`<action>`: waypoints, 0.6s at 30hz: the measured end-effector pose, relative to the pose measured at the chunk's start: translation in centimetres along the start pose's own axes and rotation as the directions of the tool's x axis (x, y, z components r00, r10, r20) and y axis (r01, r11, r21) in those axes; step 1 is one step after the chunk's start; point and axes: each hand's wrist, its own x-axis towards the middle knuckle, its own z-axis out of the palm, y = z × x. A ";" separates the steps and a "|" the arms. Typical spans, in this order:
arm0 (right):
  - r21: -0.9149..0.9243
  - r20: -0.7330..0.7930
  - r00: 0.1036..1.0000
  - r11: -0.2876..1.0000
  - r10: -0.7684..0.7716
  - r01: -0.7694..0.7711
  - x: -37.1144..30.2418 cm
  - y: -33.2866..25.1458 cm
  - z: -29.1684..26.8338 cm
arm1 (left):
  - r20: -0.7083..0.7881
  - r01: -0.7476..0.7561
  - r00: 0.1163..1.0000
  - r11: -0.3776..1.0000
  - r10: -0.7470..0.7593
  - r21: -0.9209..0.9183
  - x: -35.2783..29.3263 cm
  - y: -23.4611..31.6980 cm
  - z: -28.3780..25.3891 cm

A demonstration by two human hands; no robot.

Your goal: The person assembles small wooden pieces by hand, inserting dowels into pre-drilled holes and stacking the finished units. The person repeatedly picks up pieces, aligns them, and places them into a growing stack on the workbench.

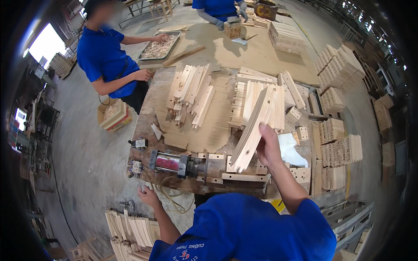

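Observation:
A long, slightly curved wooden slat [251, 132] with holes is gripped in my right hand [269, 147], tilted above the front of the workbench. Its lower end hangs over a wooden jig [244, 177] of blocks and strips along the bench's near edge. My left hand [149, 195] is off the bench's front left corner, fingers apart and holding nothing that I can see. Just beyond it is a small metal valve [136, 167] with hoses. Beside the jig lies a pneumatic cylinder [170, 164] with a red inside. Behind the held slat is a stack of similar slats [272, 104].
Another pile of slats [191, 93] rests on cardboard [209, 135]. A person [109, 61] at the left reaches into a tray of small wooden pieces [156, 47]; a gloved co-worker [217, 11] stands at the far side. Stacked wood [333, 150] stands right, more slats [130, 228] lower left.

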 end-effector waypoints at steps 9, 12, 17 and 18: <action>0.429 -0.094 0.967 0.886 0.237 -0.175 4.3 -4.2 0.5 | 0.061 0.102 0.993 0.995 -0.102 -0.008 -1.6 -1.9 -0.2; 0.438 -0.090 0.962 0.877 0.259 -0.196 4.7 -3.8 0.0 | 0.072 0.117 0.991 0.993 -0.115 -0.024 -1.6 -2.1 -0.2; 0.420 -0.112 0.949 0.879 0.295 -0.224 5.1 -3.3 -0.2 | 0.099 0.014 0.995 0.997 -0.022 0.080 -1.2 -2.5 0.1; 0.409 -0.122 0.947 0.884 0.297 -0.224 5.2 -3.2 0.0 | 0.094 0.009 0.995 0.996 -0.017 0.091 -1.2 -2.6 0.0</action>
